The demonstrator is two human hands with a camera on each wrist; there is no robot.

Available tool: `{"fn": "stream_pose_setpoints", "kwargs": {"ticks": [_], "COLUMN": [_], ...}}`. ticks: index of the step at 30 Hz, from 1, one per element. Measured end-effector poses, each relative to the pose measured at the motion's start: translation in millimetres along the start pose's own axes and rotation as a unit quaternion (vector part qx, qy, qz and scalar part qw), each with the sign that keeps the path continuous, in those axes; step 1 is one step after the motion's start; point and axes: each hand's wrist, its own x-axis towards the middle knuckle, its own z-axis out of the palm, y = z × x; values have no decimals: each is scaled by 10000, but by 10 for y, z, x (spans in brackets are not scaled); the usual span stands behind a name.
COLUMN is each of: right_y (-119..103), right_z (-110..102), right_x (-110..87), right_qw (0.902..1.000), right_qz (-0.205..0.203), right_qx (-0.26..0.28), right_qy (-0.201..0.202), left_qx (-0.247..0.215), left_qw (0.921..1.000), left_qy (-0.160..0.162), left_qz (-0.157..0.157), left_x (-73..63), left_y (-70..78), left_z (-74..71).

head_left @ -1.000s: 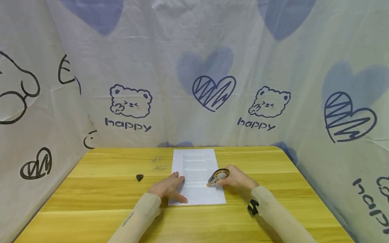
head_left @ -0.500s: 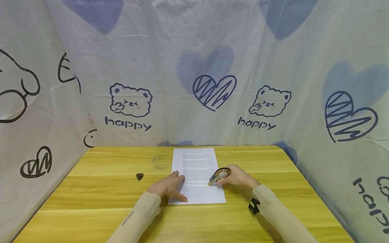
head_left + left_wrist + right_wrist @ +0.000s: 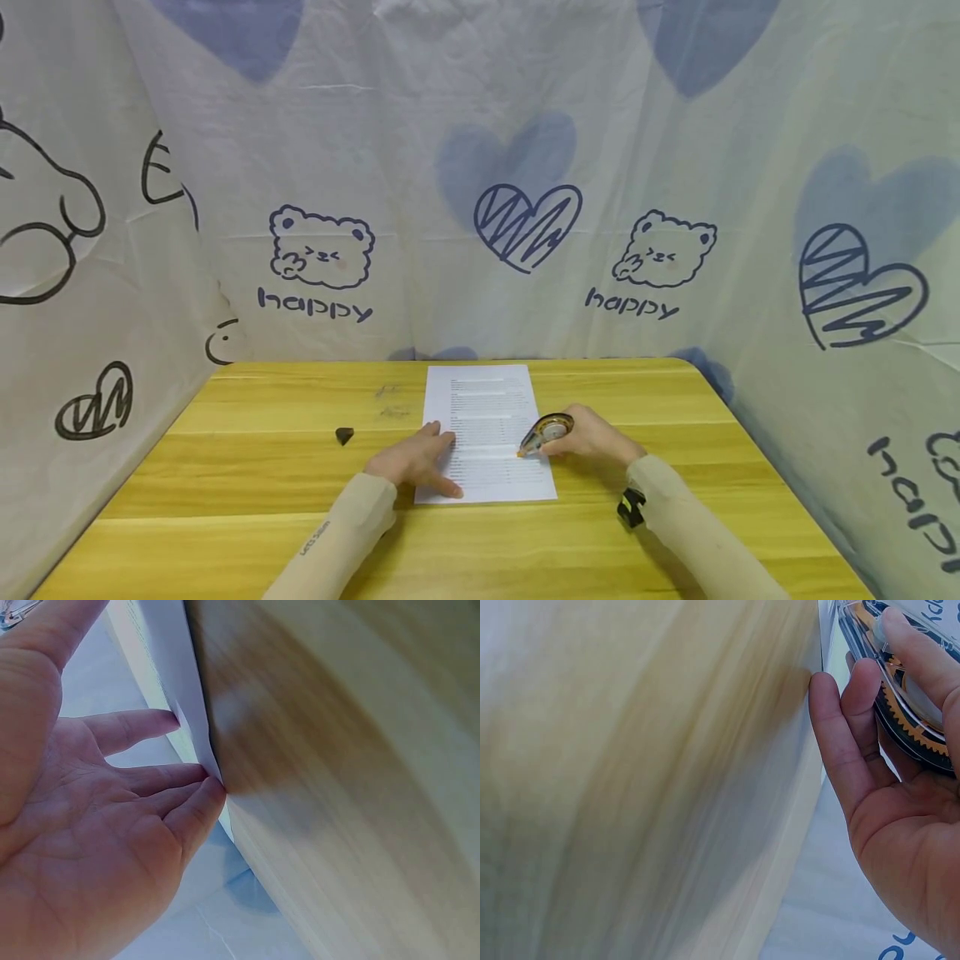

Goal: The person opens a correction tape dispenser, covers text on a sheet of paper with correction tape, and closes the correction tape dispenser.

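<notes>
A person's right hand (image 3: 592, 437) pinches a correction tape (image 3: 545, 432) over a printed sheet (image 3: 483, 429) lying on a yellow wood-grain worktop (image 3: 247, 500) — the thumb on one side of the clear case, curled fingers on the other, the remaining fingers lower down by the surface. The tape's orange tip meets the sheet in its nearer half, toward its right edge; any brand on the case is too small to read. The left hand (image 3: 416, 460) lies spread, fingers apart and gripping nothing, its tips on the sheet's left edge and its thumb by the near left corner. The sheet reaches almost to the middle of the worktop's far edge, its lines of print too fine to make out. A small dark piece (image 3: 344, 436) sits left of the sheet, between it and the worktop's left edge, and faint scribbles (image 3: 392, 402) mark the wood near the sheet's far left corner. Dark script on the left sleeve (image 3: 337, 533) is too small to read with certainty. Behind, a pale cloth (image 3: 420, 125) carries hearts, bear heads and one clear word — "happy", printed more than once
</notes>
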Motion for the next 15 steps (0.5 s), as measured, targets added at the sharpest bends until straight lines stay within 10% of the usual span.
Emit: {"fn": "stream_pose_setpoints", "kwargs": {"ticks": [15], "right_y": [26], "right_z": [1], "right_x": [-14], "right_qw": [9998], "right_qz": [-171], "right_qx": [-72], "right_qy": [40], "left_qx": [-88], "left_qw": [10000], "left_qy": [24], "left_qz": [-9], "left_x": [3], "left_y": [-13], "left_z": [18]}}
